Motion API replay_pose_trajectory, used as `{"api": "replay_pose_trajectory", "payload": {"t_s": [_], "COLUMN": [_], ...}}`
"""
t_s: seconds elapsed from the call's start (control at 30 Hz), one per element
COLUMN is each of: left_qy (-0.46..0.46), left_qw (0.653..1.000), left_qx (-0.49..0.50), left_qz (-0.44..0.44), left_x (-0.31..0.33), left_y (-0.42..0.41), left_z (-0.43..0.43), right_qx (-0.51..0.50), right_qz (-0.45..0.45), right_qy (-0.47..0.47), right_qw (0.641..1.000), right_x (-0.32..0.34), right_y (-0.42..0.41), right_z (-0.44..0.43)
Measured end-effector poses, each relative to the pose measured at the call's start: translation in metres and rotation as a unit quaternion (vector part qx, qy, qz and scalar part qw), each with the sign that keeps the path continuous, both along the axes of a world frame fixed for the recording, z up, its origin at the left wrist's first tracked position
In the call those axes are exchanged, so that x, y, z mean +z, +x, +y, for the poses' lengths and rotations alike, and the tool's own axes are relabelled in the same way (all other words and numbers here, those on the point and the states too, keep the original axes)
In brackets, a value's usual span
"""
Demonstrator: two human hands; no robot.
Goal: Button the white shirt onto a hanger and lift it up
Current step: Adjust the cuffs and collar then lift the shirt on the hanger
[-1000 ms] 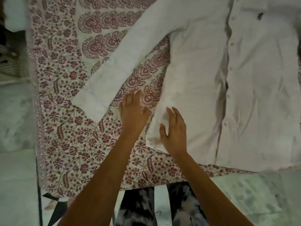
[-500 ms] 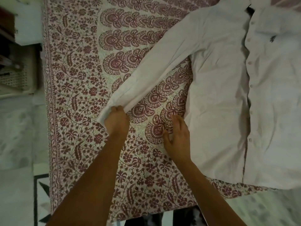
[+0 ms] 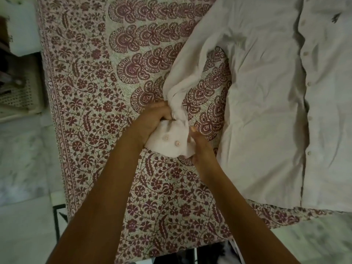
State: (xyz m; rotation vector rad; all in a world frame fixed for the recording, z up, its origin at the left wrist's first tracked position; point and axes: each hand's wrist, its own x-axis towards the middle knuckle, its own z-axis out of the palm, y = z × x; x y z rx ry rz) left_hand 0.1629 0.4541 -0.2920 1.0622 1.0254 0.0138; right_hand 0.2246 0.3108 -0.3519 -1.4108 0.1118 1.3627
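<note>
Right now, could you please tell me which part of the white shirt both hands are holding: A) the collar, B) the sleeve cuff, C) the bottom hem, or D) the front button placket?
B: the left hand and the right hand both grip the sleeve cuff, whose two buttons face up between them.

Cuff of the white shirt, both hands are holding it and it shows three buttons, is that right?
No. The head view shows two buttons on the cuff, not three. The left hand and right hand are both holding it.
</note>
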Motion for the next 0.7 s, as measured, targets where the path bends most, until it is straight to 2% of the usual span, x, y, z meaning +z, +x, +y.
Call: {"api": "replay_pose_trajectory", "payload": {"t_s": [0.07,0.17,0.23,0.3,0.33,0.4,0.47,0.57,0.7], "left_qy": [0.089,0.248,0.348,0.465,0.499,0.499,0.461,0.427,0.453], "left_qw": [0.991,0.948,0.913,0.853,0.833,0.837,0.85,0.847,0.833], "left_qx": [-0.022,-0.001,-0.032,-0.086,-0.094,-0.107,-0.154,-0.205,-0.221], "left_qz": [0.096,0.198,0.21,0.222,0.219,0.196,0.204,0.24,0.228], "left_x": [-0.014,-0.035,-0.045,-0.053,-0.056,-0.058,-0.065,-0.075,-0.08], "left_y": [-0.007,-0.021,-0.032,-0.039,-0.042,-0.046,-0.051,-0.057,-0.056], "left_z": [-0.004,-0.013,-0.026,-0.045,-0.056,-0.076,-0.093,-0.104,-0.102], "right_qx": [-0.014,-0.049,-0.035,-0.031,-0.03,-0.03,-0.028,-0.018,0.02], "right_qz": [-0.051,-0.118,-0.165,-0.176,-0.173,-0.175,-0.2,-0.262,-0.297], "right_qy": [-0.006,-0.078,-0.127,-0.137,-0.137,-0.146,-0.155,-0.151,-0.123], "right_qw": [0.999,0.989,0.978,0.974,0.975,0.973,0.967,0.953,0.947], "right_x": [0.001,-0.008,-0.012,-0.016,-0.017,-0.021,-0.023,-0.023,-0.024], "right_y": [0.0,0.004,0.006,0.007,0.006,0.005,0.003,0.001,-0.001], "right_z": [-0.005,-0.015,-0.024,-0.031,-0.033,-0.036,-0.037,-0.04,-0.041]}}
